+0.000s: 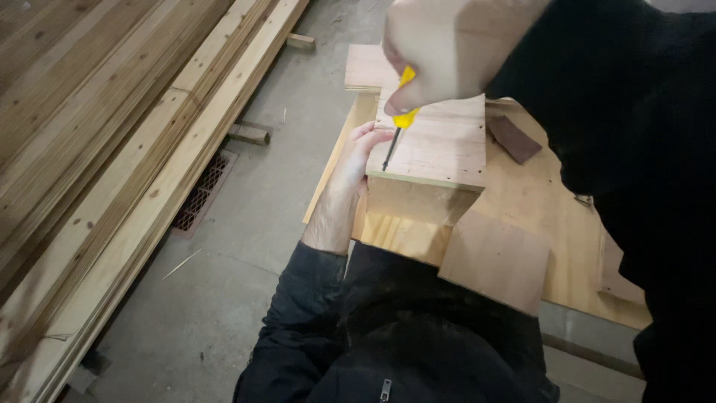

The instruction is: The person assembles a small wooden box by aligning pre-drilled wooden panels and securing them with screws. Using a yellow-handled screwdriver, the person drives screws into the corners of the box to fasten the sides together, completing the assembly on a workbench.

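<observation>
Presently, the right hand is closed in a fist around the yellow handle of a screwdriver, whose dark shaft slants down so that its tip meets the top face of a small wooden box near that panel's front left corner. The left hand lies against the box's left side, fingers curled over the top edge just beside the tip; it steadies the box rather than gripping it fully, and how tightly it presses cannot be told. The box stands on a plywood work board, toward its left end. The top panel sits flush and square on the walls, and small dark marks along its right edge may be fixings already set, though they are too small to confirm. No screw head is visible under the tip, so how deep this fixing sits cannot be stated. My judgement: assembly is well advanced, with the lid in place and fastening at this corner in hand. A loose square offcut and a dark sanding block lie on the board, unused. Stacked planks lie on the concrete floor at left.
</observation>
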